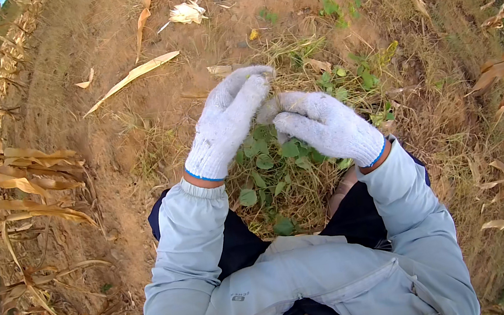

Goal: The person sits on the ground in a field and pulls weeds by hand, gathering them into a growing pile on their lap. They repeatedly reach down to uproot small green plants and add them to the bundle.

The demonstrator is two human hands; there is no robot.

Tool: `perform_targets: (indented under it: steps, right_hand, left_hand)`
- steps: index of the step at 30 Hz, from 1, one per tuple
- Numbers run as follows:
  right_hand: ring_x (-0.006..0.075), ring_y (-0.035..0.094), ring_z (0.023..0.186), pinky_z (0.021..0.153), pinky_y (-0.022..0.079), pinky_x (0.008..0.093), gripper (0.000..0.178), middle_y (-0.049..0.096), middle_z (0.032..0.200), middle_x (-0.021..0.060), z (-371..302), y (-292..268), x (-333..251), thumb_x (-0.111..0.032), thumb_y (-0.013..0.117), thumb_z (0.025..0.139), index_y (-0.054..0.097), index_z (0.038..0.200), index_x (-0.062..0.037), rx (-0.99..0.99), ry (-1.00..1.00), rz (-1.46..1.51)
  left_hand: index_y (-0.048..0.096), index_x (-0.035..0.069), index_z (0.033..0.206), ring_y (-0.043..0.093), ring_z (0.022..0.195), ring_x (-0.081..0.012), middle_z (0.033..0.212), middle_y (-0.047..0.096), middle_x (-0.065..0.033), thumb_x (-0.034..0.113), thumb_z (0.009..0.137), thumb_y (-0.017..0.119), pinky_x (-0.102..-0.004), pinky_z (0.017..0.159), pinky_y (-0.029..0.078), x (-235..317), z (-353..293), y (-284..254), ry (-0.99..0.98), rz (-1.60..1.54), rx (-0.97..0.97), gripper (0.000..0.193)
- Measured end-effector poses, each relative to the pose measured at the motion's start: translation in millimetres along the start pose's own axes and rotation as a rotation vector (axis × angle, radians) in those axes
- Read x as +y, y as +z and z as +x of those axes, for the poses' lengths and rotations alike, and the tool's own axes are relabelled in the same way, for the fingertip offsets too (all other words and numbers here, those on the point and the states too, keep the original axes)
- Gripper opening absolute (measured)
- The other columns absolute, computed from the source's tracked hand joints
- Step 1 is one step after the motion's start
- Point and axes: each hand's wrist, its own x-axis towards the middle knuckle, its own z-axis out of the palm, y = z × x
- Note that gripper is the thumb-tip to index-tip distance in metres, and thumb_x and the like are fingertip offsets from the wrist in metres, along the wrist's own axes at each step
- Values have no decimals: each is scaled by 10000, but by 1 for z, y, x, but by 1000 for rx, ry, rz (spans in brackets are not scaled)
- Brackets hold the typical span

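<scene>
White knitted gloves with blue-edged cuffs cover both of my hands. My left hand [230, 121] is raised at the centre, its fingers pressed together at the tips. Beside it, my right hand [328, 123] has its fingers curled in, the fingertips close to the left hand's. Whatever lies in either pinch is too small or hidden to name. Below the hands grows a low green leafy plant [261, 156], with dry grass [308, 204] tangled around it. More green leaves [367, 75] show just beyond my right hand.
Dry corn stalks [34, 183] stand on the left, and withered corn leaves [503, 71] on the right. A long dry leaf [133, 81] and a pale corn husk [187, 13] lie on brown soil [95, 24] ahead. My knees are bent on either side of the plant.
</scene>
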Motion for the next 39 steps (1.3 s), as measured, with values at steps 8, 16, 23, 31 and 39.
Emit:
perform_targets:
  steps: [8,16,23,31,39]
  right_hand:
    - [333,727,912,825,565,410,299,738,986,172,21,1,23,-279,683,980,723,1149,-37,-10,-63,-374]
    - [120,646,829,706,516,278,406,719,982,62,23,-43,0,-304,684,975,693,1247,-3,332,139,-5]
    - [51,584,718,619,467,209,280,680,886,-24,19,-15,0,-316,663,1009,705,1126,-65,177,68,324]
    - [70,605,737,682,504,235,229,682,875,-3,8,-12,-2,-269,639,1018,691,1092,-59,43,54,344]
    - [82,605,758,661,497,245,213,667,872,2,0,-10,-14,-243,664,990,696,1047,-41,-95,126,280]
  left_hand:
    - [730,29,1157,638,888,-86,1017,728,-17,156,997,640,-261,793,517,-7,5,1,24,80,-36,223]
    - [726,10,1098,623,835,-93,961,694,-21,196,986,661,-273,754,511,-1,2,-8,-92,240,32,227]
    - [724,8,1115,656,843,-120,939,712,-37,274,967,702,-294,766,530,-13,-4,-1,-36,296,-85,306]
    - [691,47,1119,605,740,-106,945,715,-48,207,1030,644,-274,659,478,-7,-7,-12,-82,-159,268,188]
    - [663,34,1073,532,662,-77,876,678,-62,176,1036,646,-235,577,422,-6,-3,-17,12,-272,376,147]
